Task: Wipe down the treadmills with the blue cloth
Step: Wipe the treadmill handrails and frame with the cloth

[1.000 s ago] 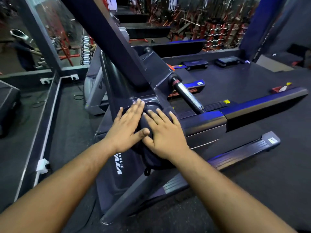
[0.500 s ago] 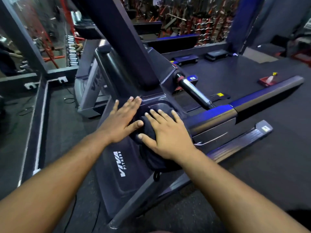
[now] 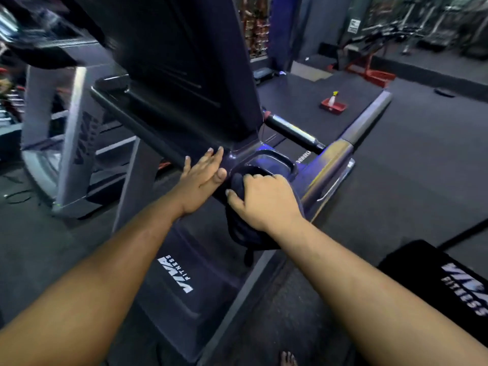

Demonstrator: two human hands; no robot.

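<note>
The right hand (image 3: 266, 200) is curled over the blue cloth (image 3: 241, 228), fingers bent and closed on the bunched fabric, pressing it against the near rim of a cup-holder recess (image 3: 274, 161) at the base of the console. The left hand (image 3: 202, 178) lies flat with its fingers spread and straight, gripping nothing, palm on the dark frame just left of the cloth; its thumb reaches toward the right hand's fingertips without clearly touching them.

The treadmill (image 3: 184, 273) fills the middle of the view, its side cover bearing white "VIVA FITNESS" lettering below the hands. Its broad dark console upright (image 3: 184, 62) rises from just above the left hand to the top edge. A long side handrail (image 3: 351, 143) runs from the recess toward the upper right, and a shorter chrome-and-black handlebar (image 3: 293, 132) sticks out beside it. A second treadmill (image 3: 66, 143), grey and blurred, stands to the left. At the lower right edge sits a black cover (image 3: 449, 283) with the same lettering. The cloth hangs in folds below the right wrist. Far off on the dark floor, near the handrail's far end, a red tray (image 3: 334, 107) holds a small spray bottle (image 3: 333, 97).
</note>
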